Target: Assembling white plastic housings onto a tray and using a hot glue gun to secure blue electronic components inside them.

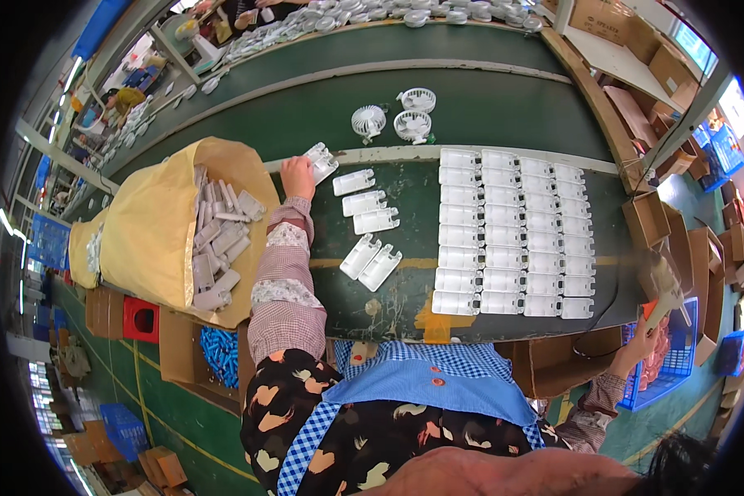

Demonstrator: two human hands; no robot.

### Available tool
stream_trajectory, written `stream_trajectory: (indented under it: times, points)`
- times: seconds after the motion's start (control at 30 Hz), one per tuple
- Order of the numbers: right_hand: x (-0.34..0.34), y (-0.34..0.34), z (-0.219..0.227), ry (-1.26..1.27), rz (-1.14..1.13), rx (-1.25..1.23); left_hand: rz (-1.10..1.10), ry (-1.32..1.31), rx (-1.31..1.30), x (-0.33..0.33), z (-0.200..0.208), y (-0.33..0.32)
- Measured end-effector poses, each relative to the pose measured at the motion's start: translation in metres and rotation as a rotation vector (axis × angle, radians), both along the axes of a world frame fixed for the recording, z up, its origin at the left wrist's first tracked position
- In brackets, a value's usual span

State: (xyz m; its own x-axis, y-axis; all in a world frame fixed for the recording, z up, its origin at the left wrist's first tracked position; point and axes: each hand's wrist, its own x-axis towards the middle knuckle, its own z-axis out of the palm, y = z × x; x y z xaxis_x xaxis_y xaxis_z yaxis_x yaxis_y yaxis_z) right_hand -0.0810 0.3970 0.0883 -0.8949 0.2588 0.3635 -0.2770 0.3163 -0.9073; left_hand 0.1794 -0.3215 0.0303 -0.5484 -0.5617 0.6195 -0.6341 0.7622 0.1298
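At the far edge of the green work table, my left hand (297, 177) is closed on a white plastic casing (321, 163). Several similar loose casings (375, 220) lie just to the right of that arm, some side by side. Out past the table's right edge, my right hand (638, 344) grips a pale glue gun (665, 289) with an orange part near the fingers; motion blurs it somewhat. Between the two hands, white casings laid in four columns (504, 234) cover the right half of the table, their ends lined up closely.
A big yellow-brown sack (153, 219) full of white parts gapes at the left. Three small white fans (412, 126) sit on the green conveyor (306, 112) beyond. Below left is a carton of blue cylinders (219, 355); at right, a blue crate (678, 355) and cardboard boxes (703, 273).
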Motion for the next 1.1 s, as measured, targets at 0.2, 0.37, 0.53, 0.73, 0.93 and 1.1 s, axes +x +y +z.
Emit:
stream_trajectory:
  times: [0.2,0.37,0.53,0.73,0.93,1.1]
  points:
    - [0.002,0.005,-0.006,-0.025,-0.004,-0.027,-0.245,0.076,0.099,-0.040,-0.021,0.005]
    - [0.001,-0.002,-0.006,-0.018,0.015,0.024,-0.330,0.200,0.248,-0.042,-0.026,0.012]
    - [0.001,-0.003,-0.005,-0.043,-0.025,0.046,-0.444,0.220,0.335,-0.041,-0.039,0.014]
    - [-0.002,0.007,-0.021,-0.050,0.016,-0.031,-0.450,0.130,0.378,-0.065,-0.039,0.044]
    - [0.010,-0.017,-0.001,-0.047,0.068,-0.020,-0.537,0.139,0.415,-0.087,-0.034,0.063]
    - [0.015,-0.024,0.005,-0.040,0.008,-0.108,-0.629,0.094,0.397,-0.111,-0.033,0.085]
